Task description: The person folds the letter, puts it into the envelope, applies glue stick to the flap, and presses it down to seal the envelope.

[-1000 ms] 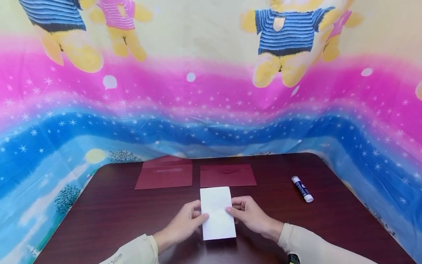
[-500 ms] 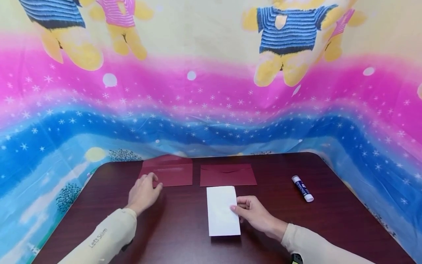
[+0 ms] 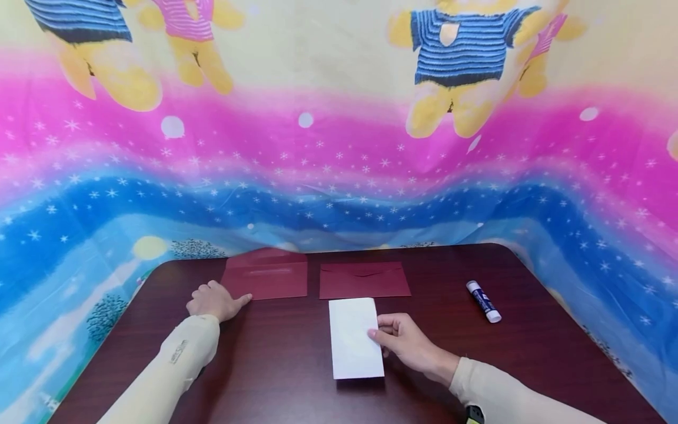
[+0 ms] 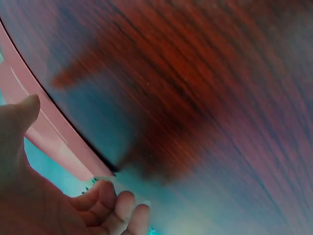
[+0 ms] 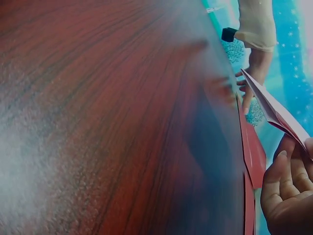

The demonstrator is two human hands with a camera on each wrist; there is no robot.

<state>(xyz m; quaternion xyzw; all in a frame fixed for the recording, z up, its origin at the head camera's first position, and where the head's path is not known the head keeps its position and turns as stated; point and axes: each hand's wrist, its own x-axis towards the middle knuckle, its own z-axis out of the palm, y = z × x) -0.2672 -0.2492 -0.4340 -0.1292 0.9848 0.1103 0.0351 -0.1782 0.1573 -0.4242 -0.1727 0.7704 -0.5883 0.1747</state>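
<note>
In the head view, my right hand (image 3: 410, 346) pinches the right edge of a folded white paper (image 3: 355, 338), thumb in front and fingers behind. The right wrist view shows the fold of this paper (image 5: 276, 108) edge-on, raised off the table. My left hand (image 3: 214, 300) is at the near left corner of a dark red envelope (image 3: 281, 284) whose flap is unfolded toward the back. From the left wrist, its thumb (image 4: 29, 110) appears spread apart from loosely bent fingers (image 4: 115, 205). Whether they touch the envelope (image 4: 56, 139) is hard to tell.
To the right of the first envelope lies a second dark red envelope (image 3: 365, 282), its flap folded down. A glue stick (image 3: 484, 302) with white ends lies on the right side of the brown table (image 3: 275, 377). Printed cloth (image 3: 339, 147) hangs behind the table.
My left hand let go of the white paper and moved left and away to the envelope's corner. My right hand kept hold of the paper, which shifted slightly right.
</note>
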